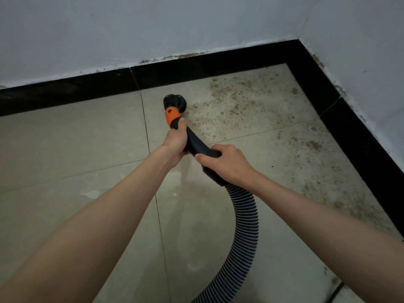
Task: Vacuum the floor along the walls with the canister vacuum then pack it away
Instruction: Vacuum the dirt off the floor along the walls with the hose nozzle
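The ribbed hose (242, 232) climbs from the bottom edge of the view, curving up over the tiled floor (72, 149) to the black curved handle (197, 145), which serves as the landmark here. The right hand (227, 164) holds the near end of that handle, just above where the hose joins it; its grip is closed, fingers wrapped over the top and the thumb along the side. The left hand (176, 142) grips the far end of the handle, fingers curled round it just below the orange collar (172, 116). Beyond the collar, the round black brush nozzle (174, 102) meets the floor. To the right of the handle and past the nozzle, brownish dirt (236, 101) is scattered across the tiles toward the corner. Farther off, a black skirting (196, 68) runs along the foot of the pale walls (153, 25), which meet in a corner up and to the right of the handle.
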Motion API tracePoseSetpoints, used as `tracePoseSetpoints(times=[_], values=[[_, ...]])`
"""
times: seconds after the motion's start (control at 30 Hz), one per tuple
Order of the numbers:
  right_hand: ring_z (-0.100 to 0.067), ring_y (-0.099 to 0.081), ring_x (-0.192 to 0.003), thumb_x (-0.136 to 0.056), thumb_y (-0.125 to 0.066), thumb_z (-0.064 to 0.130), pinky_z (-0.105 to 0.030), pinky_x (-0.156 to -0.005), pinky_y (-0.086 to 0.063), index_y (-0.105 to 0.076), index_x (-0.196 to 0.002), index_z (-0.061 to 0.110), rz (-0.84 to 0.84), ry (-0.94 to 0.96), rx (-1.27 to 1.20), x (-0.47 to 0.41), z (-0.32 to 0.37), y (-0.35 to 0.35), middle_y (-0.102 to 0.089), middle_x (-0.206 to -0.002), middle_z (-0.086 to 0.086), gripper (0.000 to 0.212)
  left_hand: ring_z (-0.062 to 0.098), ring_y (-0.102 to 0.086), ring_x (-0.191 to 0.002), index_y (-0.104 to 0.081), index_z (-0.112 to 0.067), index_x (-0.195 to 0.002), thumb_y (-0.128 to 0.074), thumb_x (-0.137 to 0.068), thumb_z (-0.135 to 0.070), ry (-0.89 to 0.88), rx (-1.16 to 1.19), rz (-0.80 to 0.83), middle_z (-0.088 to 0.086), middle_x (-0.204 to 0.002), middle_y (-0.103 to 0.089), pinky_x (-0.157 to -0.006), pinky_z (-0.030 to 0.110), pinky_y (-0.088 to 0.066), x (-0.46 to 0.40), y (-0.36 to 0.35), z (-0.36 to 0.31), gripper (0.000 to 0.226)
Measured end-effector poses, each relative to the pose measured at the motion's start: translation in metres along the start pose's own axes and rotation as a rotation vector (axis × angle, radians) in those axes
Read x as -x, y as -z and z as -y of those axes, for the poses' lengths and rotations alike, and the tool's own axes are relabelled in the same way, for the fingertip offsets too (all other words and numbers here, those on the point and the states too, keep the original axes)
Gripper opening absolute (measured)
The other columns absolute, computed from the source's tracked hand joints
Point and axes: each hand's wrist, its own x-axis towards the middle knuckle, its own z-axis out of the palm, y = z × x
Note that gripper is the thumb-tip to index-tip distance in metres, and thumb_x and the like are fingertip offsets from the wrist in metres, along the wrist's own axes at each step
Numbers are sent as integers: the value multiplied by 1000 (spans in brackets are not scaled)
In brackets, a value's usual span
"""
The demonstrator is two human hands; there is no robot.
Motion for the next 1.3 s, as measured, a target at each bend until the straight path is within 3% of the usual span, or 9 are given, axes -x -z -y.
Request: tracePoseSetpoints(times=[0.1,0.27,0.53,0.67,0.77,0.87,0.93,1.1,1.3], values=[[-20,-67,-72,-75,-63,59,-45,-74,-58,-65,-76,20,-43,-28,20,3,-1,8,-70,-76,-1,38,18,-56,-84,-37,-2,-132,-34,-101,-42,17,-15,44,6,-99,-55,-66,30,-47,-2,-11,-2,51],[-22,-67,-73,-76,-61,59,-44,-73,-58,-64,-78,22,-102,-66,62,6,-5,18,-70,-78,0,37,18,-57,-83,-40,-6,-115,-35,-101,-43,60,-18,113,6,-95,-56,-59,28,-47,-3,-29,-6,40],[-22,-65,-72,-77,-57,60,-37,-67,-55,-57,-74,25,-160,-94,128,-1,-3,19,-66,-75,1,35,17,-56,-81,-39,-6,-131,-34,-101,-44,78,-48,153,4,-93,-56,-57,28,-46,-5,-41,-16,48],[-24,-66,-76,-76,-59,60,-39,-70,-56,-57,-73,25,-127,-61,93,-13,7,9,-67,-79,-1,35,16,-55,-78,-37,-6,-134,-35,-101,-42,55,-35,83,4,-90,-54,-55,27,-45,-9,-28,-25,48],[-22,-67,-75,-75,-64,57,-38,-71,-58,-62,-72,22,-48,-31,-37,-19,12,5,-69,-79,-2,34,19,-56,-82,-38,-5,-133,-36,-101,-40,20,-22,7,6,-94,-56,-69,32,-48,-8,-13,-29,46],[-17,-66,-67,-75,-68,54,-31,-61,-53,-63,-69,22,16,-5,-93,-16,13,-5,-69,-72,1,32,26,-57,-102,-37,-3,-134,-34,-101,-40,10,-42,-39,14,-121,-56,-85,38,-50,-2,6,-23,49],[-13,-65,-63,-73,-68,54,-27,-57,-50,-64,-68,23,40,7,-82,-7,10,-13,-67,-68,5,32,28,-55,-111,-35,-2,-137,-33,-102,-40,18,-45,-51,15,-127,-53,-90,40,-49,6,18,-13,52],[-15,-69,-65,-70,-65,58,-37,-67,-60,-66,-75,25,74,-2,-53,21,3,-25,-70,-71,4,34,19,-56,-82,-38,-4,-127,-35,-101,-40,33,6,-23,7,-96,-55,-67,31,-47,27,33,13,44],[-17,-69,-71,-73,-63,59,-41,-72,-60,-65,-80,25,41,-17,33,33,6,-20,-71,-77,2,35,15,-55,-78,-39,-3,-126,-35,-101,-42,31,26,-12,4,-89,-54,-60,26,-45,33,27,18,46]])
